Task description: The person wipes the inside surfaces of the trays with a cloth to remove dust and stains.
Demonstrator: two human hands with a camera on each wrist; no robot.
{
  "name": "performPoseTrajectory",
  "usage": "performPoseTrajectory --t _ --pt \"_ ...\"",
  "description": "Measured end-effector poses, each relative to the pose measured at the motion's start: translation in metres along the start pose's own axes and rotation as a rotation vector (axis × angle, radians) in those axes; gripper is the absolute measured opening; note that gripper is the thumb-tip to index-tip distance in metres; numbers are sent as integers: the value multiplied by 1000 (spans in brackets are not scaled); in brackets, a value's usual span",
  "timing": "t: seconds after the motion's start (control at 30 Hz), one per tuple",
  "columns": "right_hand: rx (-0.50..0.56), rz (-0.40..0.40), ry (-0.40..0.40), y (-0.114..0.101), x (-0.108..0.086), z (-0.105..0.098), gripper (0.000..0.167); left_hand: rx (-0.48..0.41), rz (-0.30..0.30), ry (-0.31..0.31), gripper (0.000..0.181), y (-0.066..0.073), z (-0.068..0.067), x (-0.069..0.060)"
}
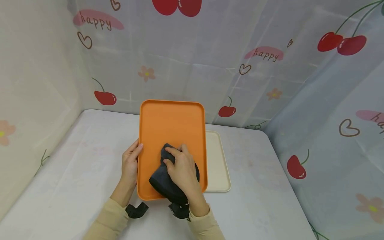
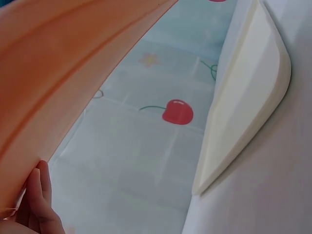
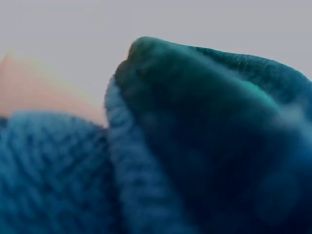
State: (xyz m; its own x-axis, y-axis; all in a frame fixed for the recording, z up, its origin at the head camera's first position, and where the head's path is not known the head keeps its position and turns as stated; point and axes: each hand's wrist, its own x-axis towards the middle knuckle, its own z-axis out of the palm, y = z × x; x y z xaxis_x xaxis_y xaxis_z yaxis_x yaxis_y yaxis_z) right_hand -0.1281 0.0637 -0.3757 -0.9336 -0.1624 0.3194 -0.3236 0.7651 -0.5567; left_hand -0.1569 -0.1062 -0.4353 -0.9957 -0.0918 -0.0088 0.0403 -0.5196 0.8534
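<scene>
An orange tray (image 1: 172, 123) is held up off the table, tilted, with its inner face toward me. My left hand (image 1: 129, 166) grips its left edge, thumb on the rim. In the left wrist view the tray's underside (image 2: 63, 63) shows, with the fingers of the left hand (image 2: 41, 207) against it. A dark grey-blue cloth (image 1: 165, 178) lies bunched on the lower half of the tray. My right hand (image 1: 183, 170) holds the cloth against the tray surface with bent fingers. Up close, the right wrist view is mostly filled by the blurred cloth (image 3: 146, 161).
A cream tray (image 1: 217, 163) lies on the white table (image 1: 252, 186), partly hidden behind the orange tray. A curtain (image 1: 195, 43) printed with cherries surrounds the table's back and sides. Black straps (image 1: 137, 210) sit at both wrists.
</scene>
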Motion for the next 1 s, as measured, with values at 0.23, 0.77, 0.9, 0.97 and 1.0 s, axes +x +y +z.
performPoseTrajectory --t 0.23,0.77,0.9,0.97,1.0 --pt "-77 82 62 15 0 -10 34 -5 26 9 51 2 -5 2" --pt "-111 251 145 52 -5 -27 35 -15 53 21 51 11 -8 5" --pt "-103 253 153 54 -7 -24 35 -24 46 25 51 10 -8 4" --pt "-95 258 158 53 -8 -23 35 -26 44 26 51 9 -8 4" --pt "-91 261 158 53 -8 -23 35 -26 45 27 51 9 -8 4"
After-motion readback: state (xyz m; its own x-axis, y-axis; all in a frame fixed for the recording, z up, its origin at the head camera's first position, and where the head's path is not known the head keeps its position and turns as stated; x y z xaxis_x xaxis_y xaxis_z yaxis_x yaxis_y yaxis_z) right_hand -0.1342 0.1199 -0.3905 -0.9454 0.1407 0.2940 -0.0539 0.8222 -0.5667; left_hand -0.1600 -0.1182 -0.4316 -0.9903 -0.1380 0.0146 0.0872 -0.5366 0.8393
